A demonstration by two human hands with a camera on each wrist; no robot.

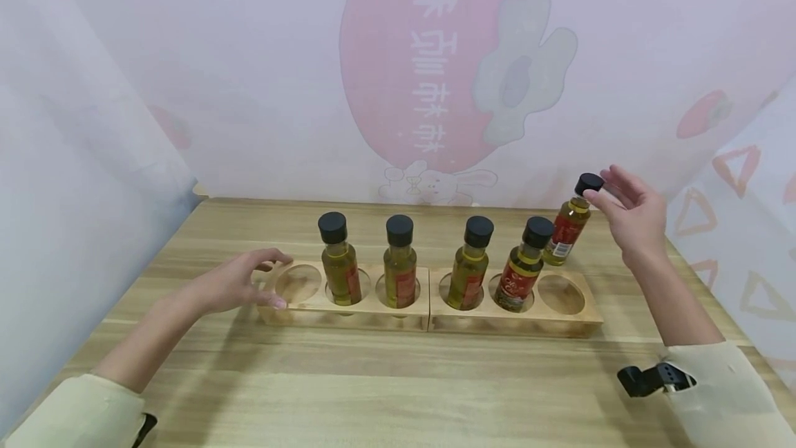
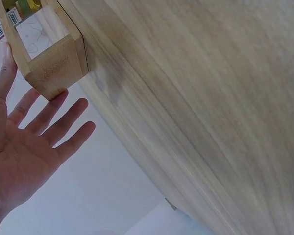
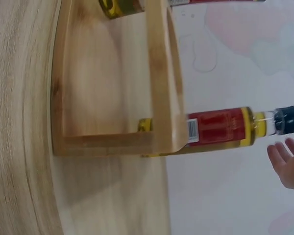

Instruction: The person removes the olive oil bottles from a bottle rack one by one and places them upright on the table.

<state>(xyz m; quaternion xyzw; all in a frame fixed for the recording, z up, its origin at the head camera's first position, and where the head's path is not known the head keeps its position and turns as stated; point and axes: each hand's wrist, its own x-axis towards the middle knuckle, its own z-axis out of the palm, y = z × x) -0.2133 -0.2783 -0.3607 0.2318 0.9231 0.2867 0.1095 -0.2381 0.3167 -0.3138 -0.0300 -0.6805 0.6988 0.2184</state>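
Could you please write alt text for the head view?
A person's right hand is at the black cap of a red-labelled bottle behind a six-hole wooden rack; the left hand touches the rack's left end. Four similar bottles stand in the rack.

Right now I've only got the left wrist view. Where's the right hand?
Observer: The right hand is at the black cap of a red-labelled oil bottle.
Operator: That bottle in a hole?
Observer: No, the head view shows it behind the right-hand three-hole wooden rack.
Operator: Any free hole at that end?
Observer: Yes, the rightmost hole has no bottle in it.
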